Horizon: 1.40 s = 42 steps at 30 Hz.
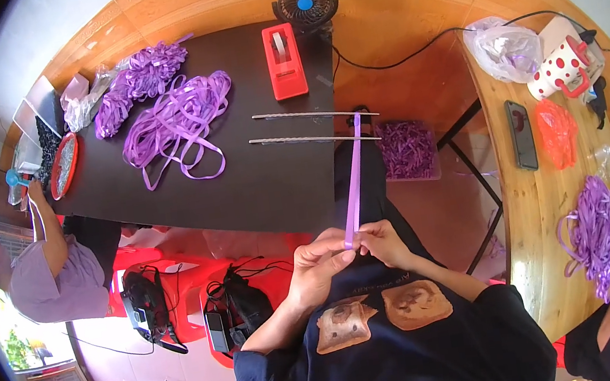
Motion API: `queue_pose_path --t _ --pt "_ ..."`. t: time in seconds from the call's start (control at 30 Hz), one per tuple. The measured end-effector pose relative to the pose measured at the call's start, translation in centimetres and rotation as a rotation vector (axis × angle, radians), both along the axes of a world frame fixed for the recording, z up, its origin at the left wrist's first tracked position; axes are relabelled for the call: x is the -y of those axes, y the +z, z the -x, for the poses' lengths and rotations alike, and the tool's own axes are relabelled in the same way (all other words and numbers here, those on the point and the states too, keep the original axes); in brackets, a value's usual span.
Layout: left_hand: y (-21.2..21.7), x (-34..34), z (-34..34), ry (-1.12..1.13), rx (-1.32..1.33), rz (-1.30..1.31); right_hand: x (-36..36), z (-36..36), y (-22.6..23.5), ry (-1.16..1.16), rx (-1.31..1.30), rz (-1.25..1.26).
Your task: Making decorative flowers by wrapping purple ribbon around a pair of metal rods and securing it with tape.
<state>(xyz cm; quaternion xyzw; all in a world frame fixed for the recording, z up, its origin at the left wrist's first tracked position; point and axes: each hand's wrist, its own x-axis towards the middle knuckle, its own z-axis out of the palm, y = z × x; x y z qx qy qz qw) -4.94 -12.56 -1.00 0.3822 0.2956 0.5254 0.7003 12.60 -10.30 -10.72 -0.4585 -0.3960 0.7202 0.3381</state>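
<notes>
A purple ribbon stretches from two thin metal rods toward my chest. The far rod and the near rod lie side by side on the dark table, their ends sticking out past its right edge. The ribbon's far end is at the rod tips; how it is fixed there is too small to make out. My left hand is closed, pinching the ribbon's near end between thumb and fingers. Close beside it, my right hand also pinches the ribbon there, its fingertips partly hidden.
On the dark table lie purple ribbon heaps, a red tape dispenser and a small fan. Below the rods stands a bin of purple pieces. The wooden table holds a phone and ribbon. Two people work at either side.
</notes>
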Motion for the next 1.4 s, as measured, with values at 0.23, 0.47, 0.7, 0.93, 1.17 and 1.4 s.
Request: queue_pose_path --t 0.23,0.47,0.7,0.93,1.17,1.4 --pt "-2.3 -0.1 -0.8 -0.076 -0.051 0.112 1.4 -0.5 -1.1 0.255 0.05 -0.025" --pt "-6.9 -0.1 -0.1 -0.092 -0.391 0.38 1.5 0.1 -0.1 0.391 0.121 0.056" --pt "-7.7 -2.0 -1.2 0.016 -0.442 0.273 1.3 0.3 0.4 0.373 0.119 -0.002" --pt "-8.7 -3.1 -3.4 0.349 -0.349 0.107 1.1 0.1 0.5 0.419 0.156 0.004" --pt "-9.2 -3.6 -2.4 0.157 -0.371 0.242 0.1 -1.2 -1.1 0.497 0.256 -0.256" --pt "-8.0 -3.4 -2.0 0.109 -0.318 0.254 -8.1 -2.6 5.1 -0.389 0.965 -1.499"
